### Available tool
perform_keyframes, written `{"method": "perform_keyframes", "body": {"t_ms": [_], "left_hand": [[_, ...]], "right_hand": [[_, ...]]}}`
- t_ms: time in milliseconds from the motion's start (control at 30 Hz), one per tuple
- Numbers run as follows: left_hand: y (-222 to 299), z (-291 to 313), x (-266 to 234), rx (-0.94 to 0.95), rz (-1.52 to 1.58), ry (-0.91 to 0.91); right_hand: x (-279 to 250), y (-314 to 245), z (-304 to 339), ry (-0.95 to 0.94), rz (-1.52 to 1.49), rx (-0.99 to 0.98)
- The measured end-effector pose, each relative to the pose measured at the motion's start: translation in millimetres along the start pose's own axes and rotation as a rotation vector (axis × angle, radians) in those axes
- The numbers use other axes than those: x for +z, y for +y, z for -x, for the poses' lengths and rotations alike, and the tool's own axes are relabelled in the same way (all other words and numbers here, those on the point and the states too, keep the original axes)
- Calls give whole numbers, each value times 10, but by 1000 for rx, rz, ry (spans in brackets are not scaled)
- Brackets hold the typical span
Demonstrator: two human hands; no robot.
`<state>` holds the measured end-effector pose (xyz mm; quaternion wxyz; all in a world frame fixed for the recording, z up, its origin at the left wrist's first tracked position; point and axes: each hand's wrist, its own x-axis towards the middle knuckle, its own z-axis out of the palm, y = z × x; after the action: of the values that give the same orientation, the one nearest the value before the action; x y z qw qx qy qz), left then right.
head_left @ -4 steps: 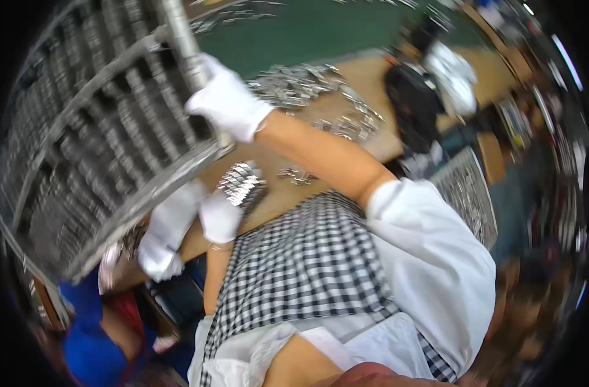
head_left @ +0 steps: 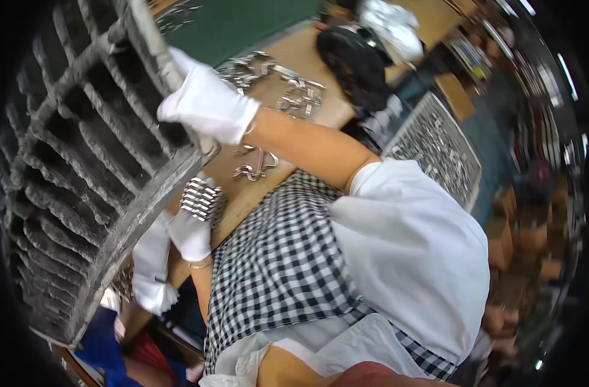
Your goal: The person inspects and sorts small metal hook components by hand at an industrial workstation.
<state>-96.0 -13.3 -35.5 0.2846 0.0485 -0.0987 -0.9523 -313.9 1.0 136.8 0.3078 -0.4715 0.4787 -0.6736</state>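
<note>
My right hand (head_left: pixel 210 103), in a white glove, is closed on the pale rim of a large grey slatted grille (head_left: pixel 104 222) at the left. Its slats look thickly coated with dust. Below it, my left hand (head_left: pixel 191 235), also in a white glove, holds a stack of shiny bent metal pieces (head_left: pixel 202 198) over the table edge. The grille's rim passes close to this hand. Loose metal pieces (head_left: pixel 301 97) of a similar shine lie on the wooden tabletop (head_left: pixel 310 55) beyond my right forearm.
A white bundle (head_left: pixel 154 264) lies beside my left hand. Farther off are a black bag (head_left: pixel 352 68), a white plastic bag (head_left: pixel 391 29) and a tray of small metal parts (head_left: pixel 436 148). Cardboard boxes (head_left: pixel 501 245) stand at the right. Someone's blue clothing (head_left: pixel 104 342) shows lower left.
The view has turned, so the table and bags sit farther left and the parts tray shows more fully. Both hands keep their holds, and the grille appears larger and sharper.
</note>
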Motion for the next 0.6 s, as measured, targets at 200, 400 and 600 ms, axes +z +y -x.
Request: {"method": "perform_keyframes", "body": {"t_ms": [200, 400, 600], "left_hand": [[99, -4, -289, -139, -98, -177], [-6, 1, 35, -93, 83, -23], [59, -55, -36, -69, 125, 120]], "right_hand": [[-1393, -744, 903, 317, 114, -17], [-2379, -973, 2093, 785, 518, -307], [-2724, -1151, 2489, 1404, -17, -350]]}}
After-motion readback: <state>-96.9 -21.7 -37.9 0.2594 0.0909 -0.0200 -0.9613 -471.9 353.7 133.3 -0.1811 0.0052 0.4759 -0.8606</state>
